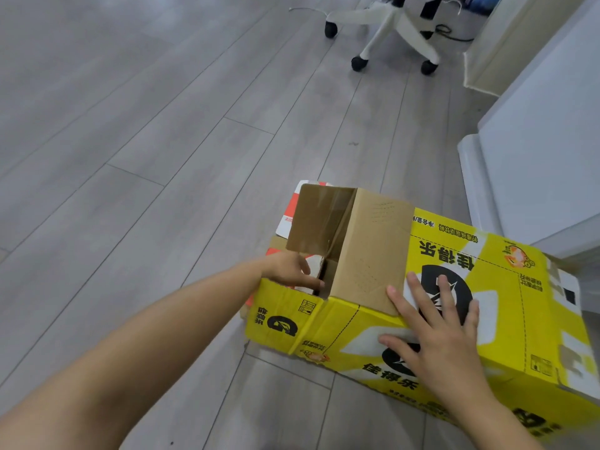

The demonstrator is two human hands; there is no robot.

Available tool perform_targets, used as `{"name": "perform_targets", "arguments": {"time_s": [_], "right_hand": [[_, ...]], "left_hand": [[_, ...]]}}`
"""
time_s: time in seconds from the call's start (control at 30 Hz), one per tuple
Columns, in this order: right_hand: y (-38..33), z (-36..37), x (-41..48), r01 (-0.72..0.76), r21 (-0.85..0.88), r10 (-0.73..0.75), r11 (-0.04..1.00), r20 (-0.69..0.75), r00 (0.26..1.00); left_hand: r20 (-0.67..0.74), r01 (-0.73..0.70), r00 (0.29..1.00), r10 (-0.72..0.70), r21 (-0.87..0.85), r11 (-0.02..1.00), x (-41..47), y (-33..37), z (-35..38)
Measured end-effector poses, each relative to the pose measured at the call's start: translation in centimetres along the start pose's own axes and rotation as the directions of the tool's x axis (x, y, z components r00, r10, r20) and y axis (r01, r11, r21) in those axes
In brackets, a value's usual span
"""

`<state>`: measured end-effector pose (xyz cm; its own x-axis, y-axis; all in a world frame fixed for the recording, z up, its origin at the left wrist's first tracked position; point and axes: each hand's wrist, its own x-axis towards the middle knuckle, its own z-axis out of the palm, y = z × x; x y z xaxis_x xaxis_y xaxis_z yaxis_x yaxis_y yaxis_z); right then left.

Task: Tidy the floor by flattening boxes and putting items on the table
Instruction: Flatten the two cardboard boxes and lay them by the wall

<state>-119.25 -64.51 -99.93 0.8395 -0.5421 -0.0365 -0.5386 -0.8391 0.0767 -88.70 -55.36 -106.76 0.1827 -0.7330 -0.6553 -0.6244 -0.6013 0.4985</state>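
A yellow box (454, 287) lies on its side on the grey floor (130, 157). The right hand (435, 326) presses flat on its top, fingers spread. The left hand (285, 271) reaches into its open end, fingers loosely extended, gripping nothing.

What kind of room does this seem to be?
Probably a home office or study: grey wood-look plank floor, the wheeled white base of an office chair with cables beside it, and white furniture at the right. A yellow cardboard box lies on the floor.
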Motion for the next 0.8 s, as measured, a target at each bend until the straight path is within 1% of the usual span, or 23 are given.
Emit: {"name": "perform_targets", "arguments": {"time_s": [0.13, 0.37, 0.43, 0.47, 0.53, 0.57, 0.6, 0.63, 0.7, 0.73, 0.8], "right_hand": [[-0.1, 0.2, 0.4, 0.011, -0.011, -0.011, 1.000, 0.012, 1.000], [-0.3, 0.5, 1.0, 0.023, -0.020, -0.023, 1.000, -0.009, 1.000], [-0.4, 0.5, 1.5, 0.026, -0.008, -0.026, 1.000, -0.011, 1.000], [-0.2, 0.8, 1.7, 0.011, 0.003, -0.011, 1.000, 0.005, 1.000], [0.4, 2.1, 1.9, -0.045, 0.022, 0.043, 0.999, 0.099, 0.994], [0.8, 3.1, 1.8, -0.068, 0.027, 0.062, 0.997, 0.175, 0.983], [1.1, 4.5, 1.5, -0.079, 0.027, 0.070, 0.996, 0.255, 0.964], [1.4, 6.2, 0.9, -0.088, 0.037, 0.069, 0.995, 0.349, 0.934], [1.5, 9.5, -0.5, -0.091, 0.050, 0.053, 0.995, 0.505, 0.861], [1.3, 10.6, -0.8, -0.085, 0.057, 0.040, 0.995, 0.549, 0.835], [0.7, 12.2, -1.0, -0.096, 0.073, 0.034, 0.993, 0.596, 0.803]], "left_hand": [[0.028, -0.037, 0.999, 0.037, 0.012, 0.999, 0.4, -1.0, -0.5], [0.014, -0.031, 0.999, 0.034, -0.183, 0.983, 0.4, -3.3, 0.2], [0.016, -0.025, 0.999, 0.028, -0.184, 0.983, 0.3, -4.2, 0.0], [0.022, 0.005, 1.000, -0.002, -0.146, 0.989, 0.2, -5.1, 0.0], [0.003, 0.100, 0.995, -0.100, -0.002, 0.995, -0.2, -7.7, 0.5], [-0.052, 0.159, 0.987, -0.155, 0.087, 0.983, -0.4, -9.2, 0.9], [-0.129, 0.226, 0.969, -0.213, 0.095, 0.970, -0.7, -10.7, 1.2], [-0.215, 0.267, 0.944, -0.252, 0.045, 0.963, -1.0, -12.0, 1.5], [-0.374, 0.285, 0.881, -0.290, -0.070, 0.956, -1.5, -13.6, 1.9], [-0.425, 0.270, 0.858, -0.288, -0.104, 0.957, -1.6, -13.9, 2.1], [-0.495, 0.208, 0.835, -0.239, -0.117, 0.971, -1.6, -13.4, 2.8]]}}
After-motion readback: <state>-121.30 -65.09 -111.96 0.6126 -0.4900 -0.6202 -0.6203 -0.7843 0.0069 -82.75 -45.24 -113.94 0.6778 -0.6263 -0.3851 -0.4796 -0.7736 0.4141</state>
